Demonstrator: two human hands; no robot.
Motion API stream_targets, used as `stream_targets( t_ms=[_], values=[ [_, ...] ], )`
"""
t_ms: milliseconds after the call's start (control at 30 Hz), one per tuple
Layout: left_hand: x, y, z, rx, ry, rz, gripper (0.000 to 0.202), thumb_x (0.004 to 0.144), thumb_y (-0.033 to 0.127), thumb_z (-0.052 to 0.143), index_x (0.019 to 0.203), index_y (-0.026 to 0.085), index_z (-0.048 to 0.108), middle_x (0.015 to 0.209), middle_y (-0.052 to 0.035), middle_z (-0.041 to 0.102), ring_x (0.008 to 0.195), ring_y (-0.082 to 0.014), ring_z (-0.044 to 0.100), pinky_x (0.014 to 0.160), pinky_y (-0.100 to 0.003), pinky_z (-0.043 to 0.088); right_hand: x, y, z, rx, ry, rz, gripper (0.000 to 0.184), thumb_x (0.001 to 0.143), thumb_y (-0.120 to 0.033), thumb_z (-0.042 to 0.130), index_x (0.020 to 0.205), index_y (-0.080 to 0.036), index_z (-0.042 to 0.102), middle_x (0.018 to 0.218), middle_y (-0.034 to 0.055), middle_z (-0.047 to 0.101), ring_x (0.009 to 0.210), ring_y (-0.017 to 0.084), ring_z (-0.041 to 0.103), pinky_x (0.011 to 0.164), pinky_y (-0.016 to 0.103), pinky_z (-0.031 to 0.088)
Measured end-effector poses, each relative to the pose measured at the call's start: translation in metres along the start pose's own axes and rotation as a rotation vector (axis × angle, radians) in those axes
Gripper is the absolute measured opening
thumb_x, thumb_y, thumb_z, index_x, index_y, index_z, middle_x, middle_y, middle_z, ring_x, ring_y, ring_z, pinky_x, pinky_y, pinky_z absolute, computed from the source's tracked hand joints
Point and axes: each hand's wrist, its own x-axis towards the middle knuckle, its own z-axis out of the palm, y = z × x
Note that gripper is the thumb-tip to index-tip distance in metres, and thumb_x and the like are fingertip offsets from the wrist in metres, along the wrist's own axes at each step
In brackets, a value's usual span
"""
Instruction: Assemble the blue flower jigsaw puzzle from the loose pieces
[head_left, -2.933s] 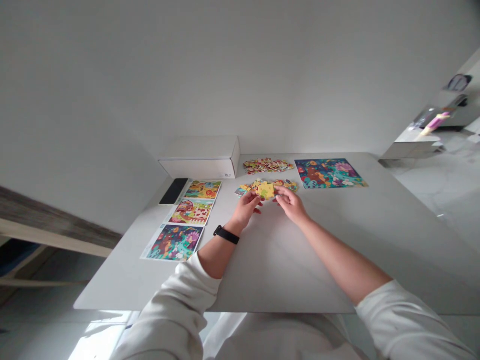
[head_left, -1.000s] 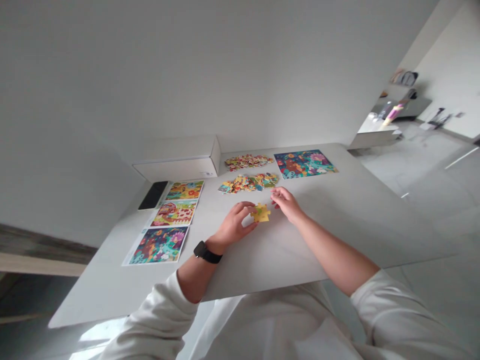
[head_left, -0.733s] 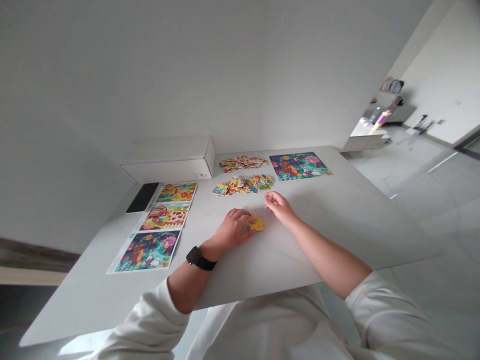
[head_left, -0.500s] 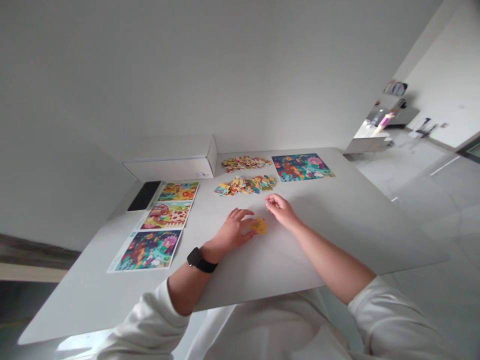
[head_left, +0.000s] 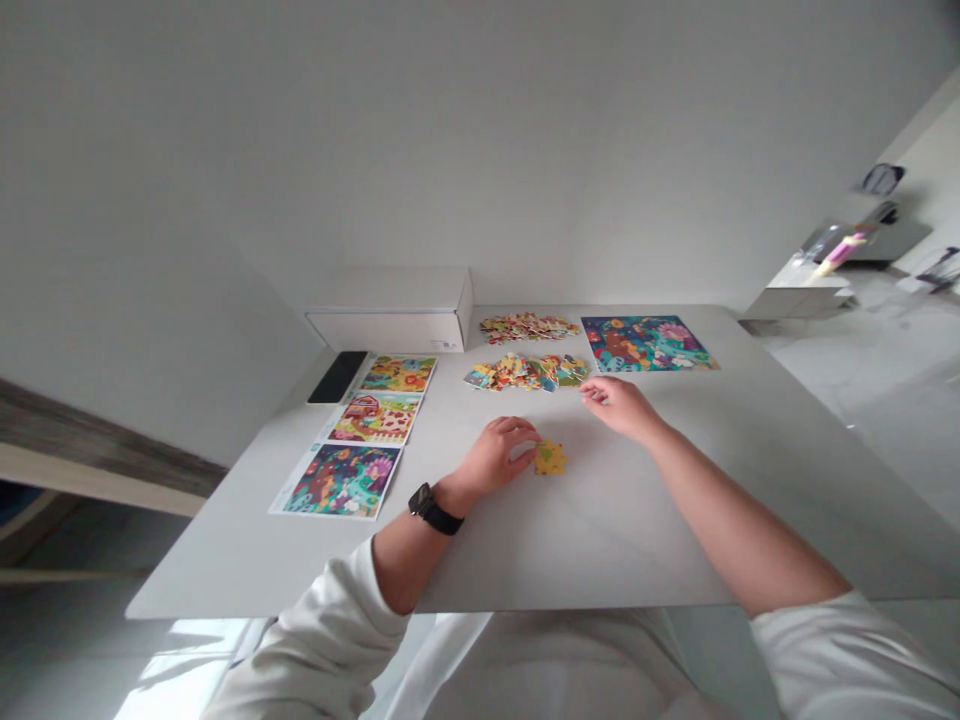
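Observation:
A small yellow puzzle piece lies flat on the white table. My left hand rests on the table just left of it, fingers loosely bent and apart, a fingertip touching the piece's edge. A black watch is on that wrist. My right hand hovers farther back with nothing visible in it, its loosely curved fingers pointing left at the near pile of loose pieces.
A second pile of pieces and an assembled blue puzzle lie at the back. Three picture cards run down the left side, beside a black phone. A white box stands against the wall.
My left hand brought the yellow piece from the pile toward me, set it flat on the table and eased off it. My right hand let go and moved back toward the near pile.

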Motion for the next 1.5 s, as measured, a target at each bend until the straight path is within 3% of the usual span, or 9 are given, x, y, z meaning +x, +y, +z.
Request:
stream_targets(
  t_ms=[200, 367, 533, 700, 867, 1000, 1100, 1300, 1500],
  values=[
    [0.000, -0.010, -0.002, -0.088, 0.085, -0.077, 0.020, 0.103, 0.035, 0.066, 0.114, 0.026, 0.080, 0.114, -0.0100, 0.080, 0.109, -0.0263, 0.074, 0.106, -0.046, 0.058, 0.038, 0.026, 0.004, -0.291, 0.034, 0.019, 0.014, 0.083, -0.019, 0.084, 0.094, -0.028, 0.083, 0.103, 0.0089, 0.079, 0.094, 0.028, 0.072, 0.091, 0.041, 0.057],
    [-0.001, -0.009, -0.002, -0.109, 0.074, -0.097, 0.019, 0.102, 0.031, 0.066, 0.114, 0.025, 0.080, 0.114, -0.0095, 0.080, 0.109, -0.0254, 0.074, 0.106, -0.044, 0.058, 0.057, 0.016, 0.027, -0.287, -0.037, -0.110, 0.037, 0.078, -0.039, 0.096, 0.113, -0.031, 0.086, 0.119, 0.0106, 0.072, 0.107, 0.029, 0.070, 0.100, 0.041, 0.056],
    [-0.001, -0.011, -0.004, -0.093, 0.077, -0.093, 0.019, 0.101, 0.027, 0.065, 0.114, 0.024, 0.079, 0.114, -0.0096, 0.080, 0.109, -0.0250, 0.073, 0.105, -0.044, 0.058, 0.072, 0.006, 0.032, -0.285, 0.008, -0.175, 0.032, 0.084, -0.040, 0.090, 0.115, -0.030, 0.086, 0.113, 0.0113, 0.074, 0.109, 0.031, 0.068, 0.102, 0.044, 0.055],
    [0.000, -0.009, -0.007, -0.098, 0.096, -0.102, 0.019, 0.103, 0.029, 0.064, 0.113, 0.025, 0.079, 0.113, -0.0098, 0.080, 0.109, -0.0255, 0.074, 0.105, -0.045, 0.058, 0.075, -0.001, 0.021, -0.017, 0.187, -0.079, 0.028, 0.091, -0.047, 0.078, 0.108, -0.027, 0.086, 0.110, 0.0124, 0.077, 0.105, 0.031, 0.070, 0.091, 0.041, 0.057],
    [0.001, -0.001, -0.009, -0.140, 0.154, -0.131, 0.020, 0.104, 0.031, 0.063, 0.113, 0.024, 0.079, 0.110, -0.0092, 0.079, 0.108, -0.0247, 0.074, 0.103, -0.043, 0.059, 0.054, 0.000, 0.015, 0.389, 0.354, 0.143, 0.049, 0.084, -0.069, 0.072, 0.100, -0.024, 0.078, 0.087, 0.0082, 0.078, 0.083, 0.027, 0.069, 0.072, 0.037, 0.054],
    [0.003, 0.003, -0.007, -0.234, 0.232, -0.199, 0.021, 0.103, 0.038, 0.066, 0.110, 0.024, 0.080, 0.108, -0.0088, 0.080, 0.103, -0.0230, 0.075, 0.094, -0.039, 0.062, 0.027, 0.001, 0.022, 0.830, 0.341, 0.471, 0.053, 0.065, -0.068, 0.085, 0.092, -0.026, 0.069, 0.076, 0.0031, 0.072, 0.064, 0.020, 0.064, 0.056, 0.031, 0.050],
    [0.009, 0.007, -0.004, -0.391, 0.247, -0.303, 0.029, 0.099, 0.049, 0.072, 0.108, 0.022, 0.080, 0.108, -0.0093, 0.079, 0.097, -0.0214, 0.075, 0.080, -0.032, 0.062, 0.008, -0.007, 0.034, 1.025, 0.302, 0.572, 0.052, 0.061, -0.062, 0.091, 0.090, -0.027, 0.066, 0.076, 0.0021, 0.072, 0.060, 0.018, 0.063, 0.051, 0.029, 0.049],
    [0.025, 0.028, -0.007, -0.962, 0.189, -0.636, 0.053, 0.087, 0.064, 0.084, 0.113, 0.020, 0.073, 0.112, -0.0106, 0.076, 0.093, -0.0212, 0.075, 0.066, -0.028, 0.062, -0.019, -0.036, 0.051, 0.769, 0.343, 0.245, 0.048, 0.081, -0.069, 0.080, 0.100, -0.026, 0.073, 0.094, 0.0057, 0.074, 0.080, 0.023, 0.073, 0.068, 0.037, 0.061],
    [0.024, 0.029, -0.001, -1.241, 0.250, -0.699, 0.052, 0.078, 0.057, 0.093, 0.099, 0.021, 0.063, 0.105, -0.0056, 0.075, 0.097, -0.0235, 0.078, 0.077, -0.034, 0.065, -0.042, -0.059, 0.052, 0.295, 0.133, -0.265, 0.015, 0.096, -0.042, 0.073, 0.105, -0.034, 0.083, 0.112, 0.0097, 0.073, 0.112, 0.031, 0.071, 0.108, 0.051, 0.059]
  ],
)
